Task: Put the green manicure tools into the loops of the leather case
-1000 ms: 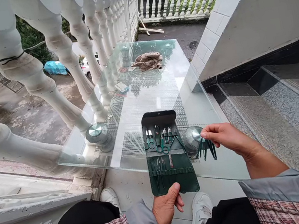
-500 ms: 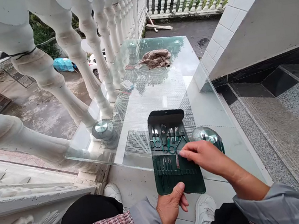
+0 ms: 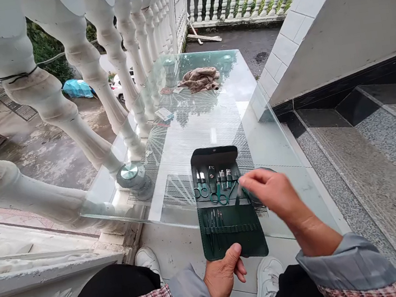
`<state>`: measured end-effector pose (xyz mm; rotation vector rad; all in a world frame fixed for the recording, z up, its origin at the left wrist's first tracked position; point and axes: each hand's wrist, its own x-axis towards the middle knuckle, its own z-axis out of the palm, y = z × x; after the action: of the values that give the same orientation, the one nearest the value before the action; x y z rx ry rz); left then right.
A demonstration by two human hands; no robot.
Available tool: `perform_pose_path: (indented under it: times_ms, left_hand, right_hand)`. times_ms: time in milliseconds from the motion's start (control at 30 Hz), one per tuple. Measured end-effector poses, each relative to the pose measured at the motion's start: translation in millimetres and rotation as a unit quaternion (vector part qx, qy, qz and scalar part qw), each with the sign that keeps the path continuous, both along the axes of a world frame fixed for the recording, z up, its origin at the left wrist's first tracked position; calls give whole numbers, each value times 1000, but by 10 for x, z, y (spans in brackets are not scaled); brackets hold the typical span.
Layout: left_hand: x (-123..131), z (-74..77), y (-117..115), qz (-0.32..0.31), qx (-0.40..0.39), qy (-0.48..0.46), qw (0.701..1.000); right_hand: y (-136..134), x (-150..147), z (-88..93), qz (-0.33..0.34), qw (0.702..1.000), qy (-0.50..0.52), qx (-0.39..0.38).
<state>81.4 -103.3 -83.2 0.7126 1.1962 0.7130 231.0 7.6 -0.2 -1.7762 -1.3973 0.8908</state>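
A dark green manicure case point(image 3: 234, 242) lies unfolded, its lower edge in the grip of my left hand point(image 3: 223, 281), thumb on top. In the upper half sit small scissors point(image 3: 219, 196), several nail clippers point(image 3: 228, 176) and a pair of cuticle nippers point(image 3: 232, 189). Several thin metal tools point(image 3: 216, 219) stand in the loops at the left of the lower half; loops to their right hold nothing. My right hand point(image 3: 273, 189) is pinched at the case's right side, over the nippers' end. A nail file point(image 3: 239, 195), smeared by motion, hangs from its fingertips.
Beneath the case's upper part is a glass table point(image 3: 281, 156) with a crumpled brown cloth point(image 3: 199, 79) and a small card point(image 3: 164, 114) on it. White balusters point(image 3: 78, 72) line the left; stone steps point(image 3: 381, 156) rise on the right.
My right hand has lifted up and to the right, drawing the nail file away from the lower loops. My left hand still holds the case, and the whole view has shifted slightly.
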Motion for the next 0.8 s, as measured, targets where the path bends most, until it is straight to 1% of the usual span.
perform_pose_path:
  times_ms: [67, 100, 167, 267, 333, 400, 467, 500, 533, 600, 633, 667, 700, 733, 800]
  left_hand:
    - [-9, 22, 4, -3, -1, 8, 1000]
    - [-13, 33, 6, -4, -4, 13, 1000]
    - [-18, 53, 11, -5, -12, 21, 1000]
    - [-14, 69, 15, -4, -18, 19, 1000]
    - [-5, 69, 16, -2, -16, 17, 1000]
    - [4, 61, 16, 1, -13, 15, 1000]
    - [10, 44, 14, 5, -9, 8, 1000]
    - [13, 33, 12, 7, -8, 3, 1000]
    - [14, 22, 9, 10, -9, -2, 1000]
    - [18, -3, 2, 16, -11, -10, 1000]
    - [19, -15, -1, 19, -12, -11, 1000]
    - [22, -27, -3, 22, -11, -10, 1000]
    - [24, -38, -4, 25, -8, -10, 1000]
    - [27, -48, -3, 26, -6, -11, 1000]
    - [32, -64, 2, 29, -1, -14, 999]
  right_hand:
    - [54, 236, 82, -93, 994, 42, 23]
    - [73, 353, 108, -114, 992, 50, 17]
    - [93, 549, 106, -104, 994, 35, -11]
    - [102, 714, -10, -57, 996, -10, -70]
    - [110, 762, -87, -26, 993, -66, -91]
    - [117, 777, -112, -15, 985, -141, -96]
    - [106, 748, -81, -27, 976, -201, -78]
    - [90, 709, -54, -37, 975, -213, -58]
    - [66, 651, -27, -42, 976, -209, -32]
    - [-6, 483, 9, -28, 987, -156, 12]
    - [-49, 380, 12, 6, 992, -122, 15]
    - [-92, 271, 5, 57, 994, -91, 1]
    - [-132, 164, -10, 117, 991, -62, -26]
    - [-166, 62, -32, 158, 985, -39, -56]
    - [-206, -107, -76, 196, 975, -16, -103]
